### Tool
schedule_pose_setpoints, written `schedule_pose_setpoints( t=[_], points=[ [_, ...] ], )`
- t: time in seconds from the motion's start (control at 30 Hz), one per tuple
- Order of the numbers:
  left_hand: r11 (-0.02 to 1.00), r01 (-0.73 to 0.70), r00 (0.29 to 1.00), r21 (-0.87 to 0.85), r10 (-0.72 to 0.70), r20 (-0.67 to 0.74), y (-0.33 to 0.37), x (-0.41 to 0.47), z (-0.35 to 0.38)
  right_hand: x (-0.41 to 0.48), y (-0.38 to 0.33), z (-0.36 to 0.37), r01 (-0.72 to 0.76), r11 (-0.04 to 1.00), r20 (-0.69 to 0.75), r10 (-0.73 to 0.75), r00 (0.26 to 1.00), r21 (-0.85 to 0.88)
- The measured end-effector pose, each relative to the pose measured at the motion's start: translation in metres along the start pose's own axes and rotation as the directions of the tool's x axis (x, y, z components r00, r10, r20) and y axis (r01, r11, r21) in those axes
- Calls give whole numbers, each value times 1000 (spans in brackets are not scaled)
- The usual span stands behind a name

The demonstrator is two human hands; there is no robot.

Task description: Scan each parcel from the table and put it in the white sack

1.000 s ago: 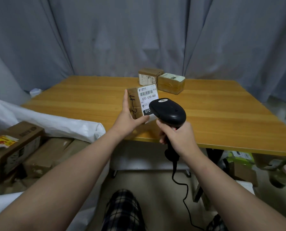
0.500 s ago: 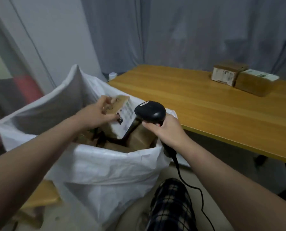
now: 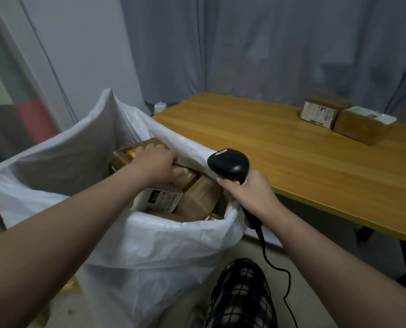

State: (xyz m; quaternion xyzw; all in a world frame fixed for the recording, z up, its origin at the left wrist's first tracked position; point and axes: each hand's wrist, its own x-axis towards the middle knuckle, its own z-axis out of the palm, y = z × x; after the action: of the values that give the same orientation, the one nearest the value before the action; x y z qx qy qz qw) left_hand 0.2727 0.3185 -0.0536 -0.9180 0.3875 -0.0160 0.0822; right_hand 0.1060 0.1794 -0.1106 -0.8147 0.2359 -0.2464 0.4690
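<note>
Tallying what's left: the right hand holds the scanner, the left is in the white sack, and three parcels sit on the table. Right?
Not quite. The head view shows two parcels on the table, not three. The rest stands: the right hand holds the scanner and the left hand is in the white sack.

left hand has lowered the parcel into the sack.

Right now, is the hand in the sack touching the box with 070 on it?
Touching. In the head view the left hand grips the 070 parcel, thumb flat on its brown side, inside the white sack.
</note>
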Motion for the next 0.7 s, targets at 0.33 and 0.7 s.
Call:
schedule_pose_setpoints(
  t=[0.33,0.7],
  points=[
    [936,-319,902,-147,253,-350,126,79,-32,32,27,-120,-142,989,-264,150,953,50],
    [772,-494,862,-400,377,-338,350,228,-61,85,92,-299,-297,892,-473,435,766,340]
  ],
)
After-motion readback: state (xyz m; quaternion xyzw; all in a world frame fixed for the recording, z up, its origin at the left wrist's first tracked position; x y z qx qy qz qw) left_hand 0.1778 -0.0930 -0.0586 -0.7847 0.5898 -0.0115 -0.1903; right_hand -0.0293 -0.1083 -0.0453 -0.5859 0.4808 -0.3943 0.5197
